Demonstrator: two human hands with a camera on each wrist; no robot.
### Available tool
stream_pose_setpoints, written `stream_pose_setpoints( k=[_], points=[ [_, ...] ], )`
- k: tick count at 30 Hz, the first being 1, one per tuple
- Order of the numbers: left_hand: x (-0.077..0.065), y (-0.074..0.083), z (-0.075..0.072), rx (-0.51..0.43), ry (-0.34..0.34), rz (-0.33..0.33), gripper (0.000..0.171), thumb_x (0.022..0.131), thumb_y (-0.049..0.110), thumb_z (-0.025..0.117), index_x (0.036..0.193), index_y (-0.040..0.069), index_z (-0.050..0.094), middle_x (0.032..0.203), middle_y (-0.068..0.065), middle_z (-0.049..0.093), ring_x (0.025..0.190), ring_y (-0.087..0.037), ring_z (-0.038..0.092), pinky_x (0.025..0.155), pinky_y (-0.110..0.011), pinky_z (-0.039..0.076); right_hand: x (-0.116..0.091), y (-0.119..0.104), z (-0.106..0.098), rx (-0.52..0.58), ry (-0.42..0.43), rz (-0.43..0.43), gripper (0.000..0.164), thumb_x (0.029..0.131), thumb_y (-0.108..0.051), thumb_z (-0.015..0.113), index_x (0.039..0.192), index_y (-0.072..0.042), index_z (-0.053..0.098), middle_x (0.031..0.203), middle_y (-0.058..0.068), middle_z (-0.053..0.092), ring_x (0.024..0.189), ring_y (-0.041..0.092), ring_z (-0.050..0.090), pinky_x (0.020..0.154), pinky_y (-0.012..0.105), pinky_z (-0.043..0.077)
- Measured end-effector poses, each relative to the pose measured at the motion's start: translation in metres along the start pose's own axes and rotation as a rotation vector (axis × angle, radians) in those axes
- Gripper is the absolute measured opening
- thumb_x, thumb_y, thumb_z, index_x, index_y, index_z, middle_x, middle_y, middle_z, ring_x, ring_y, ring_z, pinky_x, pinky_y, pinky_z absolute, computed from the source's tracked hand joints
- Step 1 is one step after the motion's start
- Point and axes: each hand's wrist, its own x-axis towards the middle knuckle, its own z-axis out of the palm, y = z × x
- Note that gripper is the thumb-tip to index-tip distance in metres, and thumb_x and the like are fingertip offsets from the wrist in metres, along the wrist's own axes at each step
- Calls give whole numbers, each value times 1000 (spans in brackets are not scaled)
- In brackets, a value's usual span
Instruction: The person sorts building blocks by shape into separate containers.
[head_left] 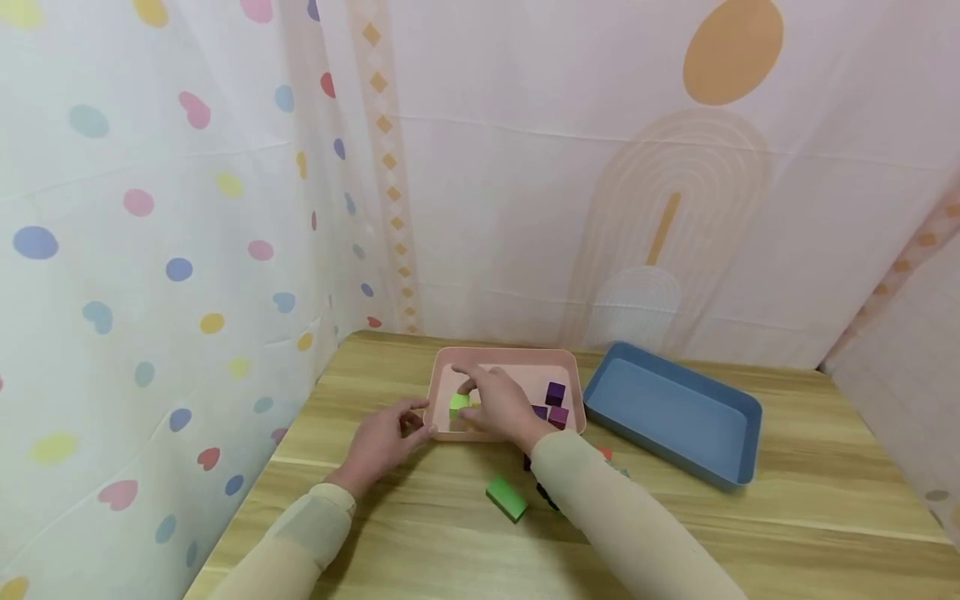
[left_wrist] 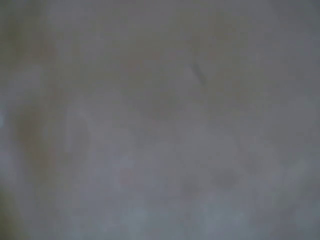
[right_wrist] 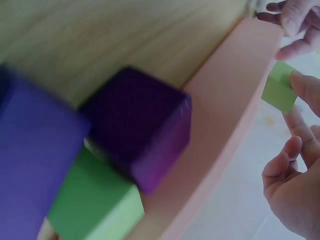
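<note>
Over the left half of the pink tray (head_left: pixel 517 357), my right hand (head_left: pixel 501 403) pinches a light green block (head_left: pixel 459 403) between thumb and finger. The right wrist view shows the same light green block (right_wrist: pixel 280 89) near the tray wall (right_wrist: pixel 220 85). A bit of yellow (head_left: pixel 476 406) peeks out beside the fingers. My left hand (head_left: pixel 381 437) touches the tray's left side, its fingers spread apart. Purple blocks (head_left: pixel 555 393) lie in the tray's right end. Blurred darkness fills the left wrist view, so nothing can be told there.
A blue tray (head_left: pixel 675 421) stands slanted to the right of the pink one. A green block (head_left: pixel 507 498) lies on the wooden table (head_left: pixel 420 533) in front. Several other pieces are partly hidden by the right sleeve (head_left: pixel 615 508). Patterned curtains (head_left: pixel 510 208) hang behind.
</note>
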Motion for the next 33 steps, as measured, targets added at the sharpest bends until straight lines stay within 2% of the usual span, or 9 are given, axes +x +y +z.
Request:
stream_pose_setpoints(
  k=[4,8,13,17,21,27,30,33],
  points=[
    [-1,-1,1,2,-10,-18,46,88,39,76,127,17,64,92,7,71,82,-13,62,76,-40,50,4,-1,13,-22,-19,41,73,83,-22,82,147,-22,47,110,-10,71,107,21,56,94,36,45],
    [-2,1,1,6,-22,-18,46,89,39,75,127,17,64,92,6,72,83,-14,63,77,-41,50,3,-1,22,-51,-15,72,74,80,-27,85,145,-20,50,109,-9,72,107,23,56,99,41,42],
    [-2,2,1,16,-19,-18,46,89,39,75,128,17,64,92,7,72,84,-15,64,77,-41,50,4,-2,27,-100,-22,84,69,82,-30,84,142,-20,52,108,-8,73,105,23,57,103,45,38],
    [-1,3,1,12,-13,-16,47,89,38,75,128,16,64,91,6,72,84,-16,64,76,-42,50,3,-1,25,-99,-27,84,66,83,-29,82,141,-21,54,111,-8,72,106,22,57,102,44,39],
    [0,5,2,16,-15,-12,47,89,39,75,128,15,64,92,6,72,83,-16,63,76,-41,49,0,6,12,-65,-13,80,60,86,-26,79,141,-21,55,115,-7,70,111,24,57,101,43,41],
    [0,4,0,24,-31,-34,49,89,39,75,130,16,63,93,6,71,83,-16,61,76,-40,48,-16,27,-29,75,17,37,54,91,-21,75,141,-18,54,116,2,69,112,26,62,95,42,48],
    [0,2,-1,34,-31,-39,49,89,39,75,130,16,63,93,6,71,83,-16,60,75,-38,48,-31,39,-48,103,24,-44,51,90,-17,75,138,-14,57,114,6,70,104,22,66,86,40,51],
    [-1,0,-1,39,-26,-44,48,89,40,75,130,17,63,93,6,71,82,-14,59,75,-37,48,-47,50,-60,103,1,-109,47,90,-16,75,134,-10,60,107,6,71,89,18,66,77,35,52]
  ],
)
